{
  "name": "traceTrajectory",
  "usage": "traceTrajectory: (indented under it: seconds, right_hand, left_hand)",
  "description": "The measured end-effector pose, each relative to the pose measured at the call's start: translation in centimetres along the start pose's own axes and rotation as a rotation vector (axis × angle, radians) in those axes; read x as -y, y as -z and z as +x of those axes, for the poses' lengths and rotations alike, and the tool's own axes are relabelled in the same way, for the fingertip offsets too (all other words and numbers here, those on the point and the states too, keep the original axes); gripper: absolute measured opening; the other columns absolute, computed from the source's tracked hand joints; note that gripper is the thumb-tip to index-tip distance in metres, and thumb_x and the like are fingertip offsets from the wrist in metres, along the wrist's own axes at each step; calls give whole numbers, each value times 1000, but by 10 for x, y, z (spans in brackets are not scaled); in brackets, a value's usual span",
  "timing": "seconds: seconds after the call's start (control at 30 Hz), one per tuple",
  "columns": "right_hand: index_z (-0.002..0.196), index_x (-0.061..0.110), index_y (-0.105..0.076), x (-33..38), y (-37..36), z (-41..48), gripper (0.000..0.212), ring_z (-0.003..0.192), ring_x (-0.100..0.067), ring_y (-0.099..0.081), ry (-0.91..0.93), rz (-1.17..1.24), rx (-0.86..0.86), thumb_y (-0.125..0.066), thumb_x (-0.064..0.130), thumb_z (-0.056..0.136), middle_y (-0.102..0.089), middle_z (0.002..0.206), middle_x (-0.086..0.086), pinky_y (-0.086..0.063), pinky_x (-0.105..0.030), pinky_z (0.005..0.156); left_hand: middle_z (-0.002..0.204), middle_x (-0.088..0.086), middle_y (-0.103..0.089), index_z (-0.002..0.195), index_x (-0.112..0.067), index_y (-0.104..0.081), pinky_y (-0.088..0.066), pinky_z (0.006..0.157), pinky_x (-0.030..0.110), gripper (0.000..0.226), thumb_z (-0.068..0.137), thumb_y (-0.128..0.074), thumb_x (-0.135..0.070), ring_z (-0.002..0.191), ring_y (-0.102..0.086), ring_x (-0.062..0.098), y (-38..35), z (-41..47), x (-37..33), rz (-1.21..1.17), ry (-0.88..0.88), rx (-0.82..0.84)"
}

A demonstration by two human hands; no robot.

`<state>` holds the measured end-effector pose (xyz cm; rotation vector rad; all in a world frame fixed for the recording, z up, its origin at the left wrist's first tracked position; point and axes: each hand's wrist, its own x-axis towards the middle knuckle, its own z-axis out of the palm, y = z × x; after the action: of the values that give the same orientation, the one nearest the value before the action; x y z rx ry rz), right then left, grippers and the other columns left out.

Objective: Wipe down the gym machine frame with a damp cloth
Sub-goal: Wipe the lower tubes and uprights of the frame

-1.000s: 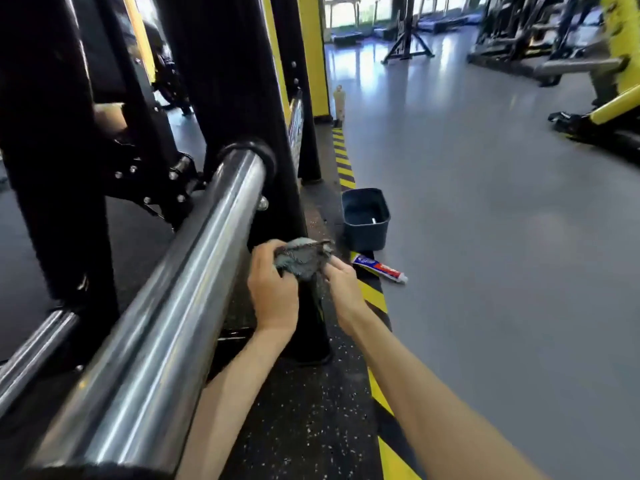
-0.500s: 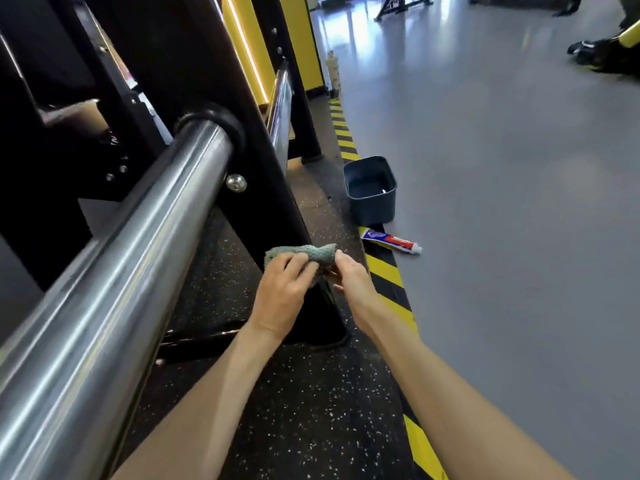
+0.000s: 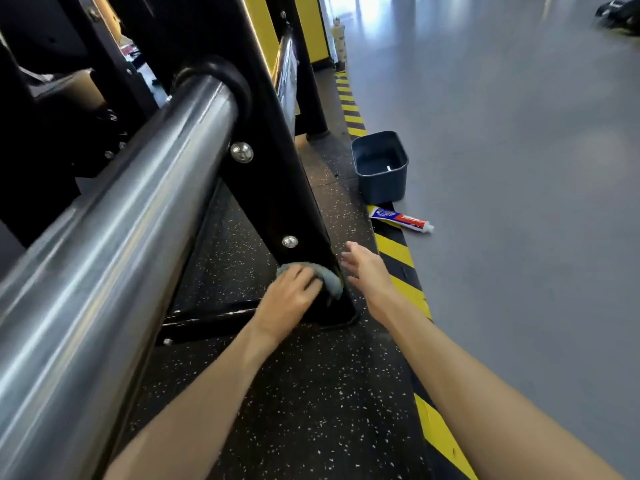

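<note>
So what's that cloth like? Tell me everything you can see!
The cloth is grey-green and soft-looking, bunched into a wad. The left hand holds it against the foot of the black frame, just above the speckled mat, and covers most of it. One edge sticks out to the right and droops a little. The right hand is open beside it, not touching. Whether it's wet can't be seen.

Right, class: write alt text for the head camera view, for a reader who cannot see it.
A person's left hand holds a crumpled grey-green cloth against the foot of a black metal machine upright, while the open right hand hovers beside it. A dark plastic tub and a white tube sit on the floor beyond.
</note>
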<state>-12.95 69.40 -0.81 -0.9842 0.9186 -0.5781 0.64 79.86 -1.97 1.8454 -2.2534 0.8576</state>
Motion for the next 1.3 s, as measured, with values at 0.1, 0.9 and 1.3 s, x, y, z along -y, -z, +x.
traceTrajectory:
  seconds: [0.1,0.9,1.3]
  right_hand:
    - [121,14,-61,0,-6,2,34,101,-17,-61,13,53,-11,-34,27,104,-64,116,-8,-46,-25,82]
    - [142,17,-46,-39,14,-3,57,128,-22,-48,-117,-78,-5,-17,48,104,-53,136,-9,-29,-32,97]
    - [125,8,-58,9,33,-85,43,92,-19,-57,-325,133,-317,-34,36,104,-61,93,-4,-38,-33,82]
  left_hand:
    - [92,11,-57,95,-3,-72,-49,72,32,17,88,-58,4,83,-49,24,7,15,6,-27,89,-269]
    - [133,14,-40,133,2,-49,-47,92,38,40,96,-46,-13,116,-43,28,-83,-20,-55,350,-659,665]
    - [115,23,-46,136,2,-50,-48,88,41,59,80,-58,17,104,-42,33,60,-8,-67,-384,1188,42]
